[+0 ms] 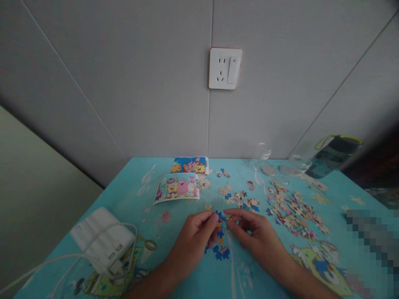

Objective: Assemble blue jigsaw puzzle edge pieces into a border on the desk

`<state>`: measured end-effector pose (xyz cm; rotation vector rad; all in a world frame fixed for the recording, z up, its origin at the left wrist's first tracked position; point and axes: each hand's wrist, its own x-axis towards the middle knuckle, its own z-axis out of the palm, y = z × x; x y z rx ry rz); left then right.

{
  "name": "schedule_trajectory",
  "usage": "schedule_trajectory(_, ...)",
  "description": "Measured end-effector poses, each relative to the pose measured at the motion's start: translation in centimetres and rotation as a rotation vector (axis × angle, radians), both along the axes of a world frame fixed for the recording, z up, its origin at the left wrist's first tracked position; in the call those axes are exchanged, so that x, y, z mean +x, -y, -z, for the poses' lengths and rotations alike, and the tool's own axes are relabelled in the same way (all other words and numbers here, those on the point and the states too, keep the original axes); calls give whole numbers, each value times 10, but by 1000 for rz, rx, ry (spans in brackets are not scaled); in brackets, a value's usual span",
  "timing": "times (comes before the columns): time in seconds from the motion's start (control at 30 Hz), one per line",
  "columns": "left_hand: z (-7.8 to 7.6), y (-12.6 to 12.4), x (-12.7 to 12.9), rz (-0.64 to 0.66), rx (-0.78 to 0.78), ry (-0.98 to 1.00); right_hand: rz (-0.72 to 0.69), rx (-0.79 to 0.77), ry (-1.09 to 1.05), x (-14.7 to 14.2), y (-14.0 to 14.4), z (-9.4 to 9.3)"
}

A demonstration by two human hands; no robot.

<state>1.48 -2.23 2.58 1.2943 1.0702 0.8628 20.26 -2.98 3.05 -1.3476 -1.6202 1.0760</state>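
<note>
My left hand and my right hand meet at the middle of a turquoise cartoon-print table. Both pinch small jigsaw pieces between thumb and fingertips, close together. Just below the fingertips lies a small joined patch of blue puzzle pieces. A pile of loose pieces spreads to the right of my right hand. More scattered pieces lie just beyond my fingers.
Two cartoon reference pictures lie at the back centre. A white power bank with cables sits front left. A clear glass and a dark bottle with a green loop stand at the back right. A wall socket is above.
</note>
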Motion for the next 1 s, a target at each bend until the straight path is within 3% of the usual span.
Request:
schedule_trajectory(0.4,1,1,0,-27,33,-52,-22,-7,-50,0,3,-2)
schedule_trajectory(0.73,-6,1,-1,79,41,-128,-48,-62,-8,3,-1,-3)
schedule_trajectory(1.0,-1,0,2,116,46,-76,-66,-174,-133,3,-5,0)
